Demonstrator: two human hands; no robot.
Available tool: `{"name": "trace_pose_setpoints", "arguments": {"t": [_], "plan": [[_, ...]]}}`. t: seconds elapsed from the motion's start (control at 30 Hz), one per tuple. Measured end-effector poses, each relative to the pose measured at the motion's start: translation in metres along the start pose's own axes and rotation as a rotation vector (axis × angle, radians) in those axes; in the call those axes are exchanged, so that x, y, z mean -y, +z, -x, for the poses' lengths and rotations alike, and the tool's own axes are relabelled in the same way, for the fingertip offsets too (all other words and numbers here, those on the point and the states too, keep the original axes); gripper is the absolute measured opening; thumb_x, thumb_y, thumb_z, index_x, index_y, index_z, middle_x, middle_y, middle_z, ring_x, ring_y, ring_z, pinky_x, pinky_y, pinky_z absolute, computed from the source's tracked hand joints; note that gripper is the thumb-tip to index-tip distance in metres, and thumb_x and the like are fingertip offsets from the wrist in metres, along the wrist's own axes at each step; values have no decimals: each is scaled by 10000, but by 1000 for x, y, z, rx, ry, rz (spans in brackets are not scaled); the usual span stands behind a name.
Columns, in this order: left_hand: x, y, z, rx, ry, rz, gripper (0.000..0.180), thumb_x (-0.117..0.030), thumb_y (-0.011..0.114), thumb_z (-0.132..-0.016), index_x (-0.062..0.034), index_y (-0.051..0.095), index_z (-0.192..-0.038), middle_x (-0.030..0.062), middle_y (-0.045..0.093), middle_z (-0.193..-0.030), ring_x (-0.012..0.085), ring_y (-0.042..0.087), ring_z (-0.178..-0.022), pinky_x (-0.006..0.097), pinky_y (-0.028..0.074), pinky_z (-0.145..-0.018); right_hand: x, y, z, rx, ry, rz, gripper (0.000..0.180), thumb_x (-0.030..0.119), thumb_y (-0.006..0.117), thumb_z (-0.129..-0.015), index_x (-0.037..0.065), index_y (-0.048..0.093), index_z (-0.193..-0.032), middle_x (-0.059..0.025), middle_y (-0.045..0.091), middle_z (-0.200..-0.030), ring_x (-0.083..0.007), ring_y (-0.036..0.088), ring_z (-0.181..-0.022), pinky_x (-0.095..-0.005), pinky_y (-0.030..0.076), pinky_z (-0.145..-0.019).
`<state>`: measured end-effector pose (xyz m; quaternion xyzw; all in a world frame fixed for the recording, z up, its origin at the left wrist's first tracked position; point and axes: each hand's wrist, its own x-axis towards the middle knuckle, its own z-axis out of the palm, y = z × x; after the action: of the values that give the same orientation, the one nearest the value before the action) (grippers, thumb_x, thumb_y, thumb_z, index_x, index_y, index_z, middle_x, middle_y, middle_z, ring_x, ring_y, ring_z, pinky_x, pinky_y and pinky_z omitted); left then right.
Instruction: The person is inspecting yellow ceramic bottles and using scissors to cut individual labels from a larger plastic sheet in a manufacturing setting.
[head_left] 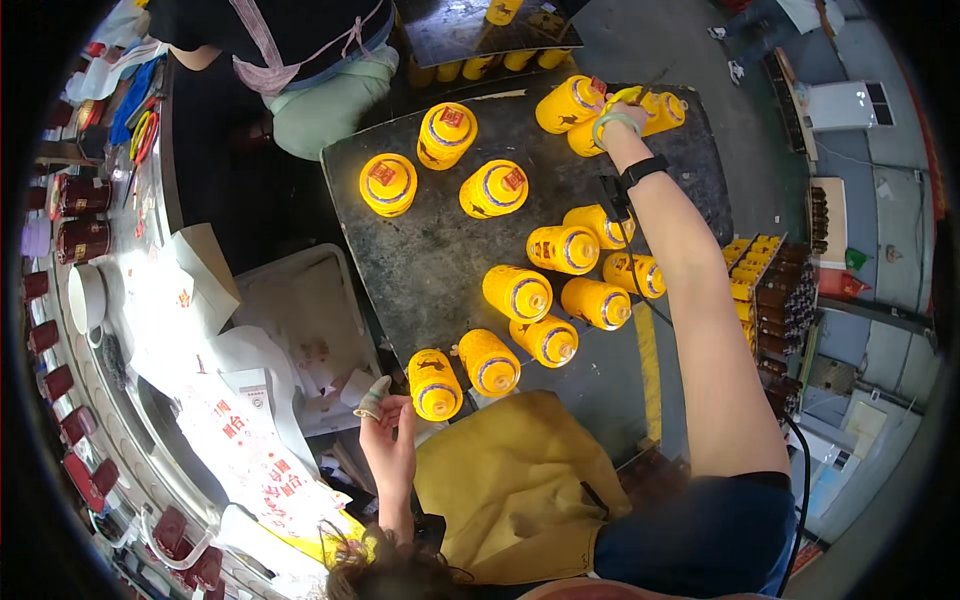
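Yellow ceramic-looking bottles stand on a dark worktable. My left hand is by the table's near left corner, holding nothing, fingers apart, a pale cover on one finger. Just right of its fingertips is the nearest yellow bottle. My right arm stretches to the far right corner. There my right hand, wearing a green bangle, is closed around what look like yellow-handled scissors, a thin dark blade pointing away. Its fingers are partly hidden. Beside it is another yellow bottle with a red square label on top.
A person in a pink-strapped apron sits beyond the table's far left. At left, a bright bench carries printed sheets and orange-handled scissors. A pale bin stands between. On the right is a stacked rack of bottles; a black cable hangs alongside my arm.
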<state>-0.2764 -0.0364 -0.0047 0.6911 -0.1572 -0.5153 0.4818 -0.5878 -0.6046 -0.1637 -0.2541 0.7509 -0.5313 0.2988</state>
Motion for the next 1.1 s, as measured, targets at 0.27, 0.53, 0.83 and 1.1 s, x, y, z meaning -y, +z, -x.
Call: {"name": "trace_pose_setpoints", "arguments": {"t": [0.27,0.53,0.83,1.1], "plan": [[-4,-10,7,19,55,43,425,3,609,-909,11,479,-1314,67,627,-1004,109,600,-930,253,485,-850,43,-54,48,296,-482,652,211,220,512,-965,58,581,-1080,-102,641,-986,-222,640,-842,-328,537,-749],[3,-59,23,-79,37,-26,430,-30,633,-891,-11,507,-1302,50,646,-991,103,612,-889,251,495,-796,88,-119,227,732,-326,149,247,157,458,-1000,-14,545,-1155,-73,586,-910,-160,560,-843,-260,445,-772],[33,-238,19,-783,256,-492,483,-81,696,-815,-8,543,-1267,128,620,-1049,211,599,-893,324,486,-798,87,-138,448,1422,-401,15,133,127,478,-1000,65,459,-884,-23,454,-751,-109,413,-648,-252,346,-618],[56,-332,-39,-957,-153,-996,1146,-618,837,-554,52,388,-1368,267,246,-1468,423,248,-1353,488,281,-1079,74,-130,557,1494,-145,50,203,177,512,-977,61,464,-818,-19,436,-691,-95,411,-626,-253,342,-593]]}}
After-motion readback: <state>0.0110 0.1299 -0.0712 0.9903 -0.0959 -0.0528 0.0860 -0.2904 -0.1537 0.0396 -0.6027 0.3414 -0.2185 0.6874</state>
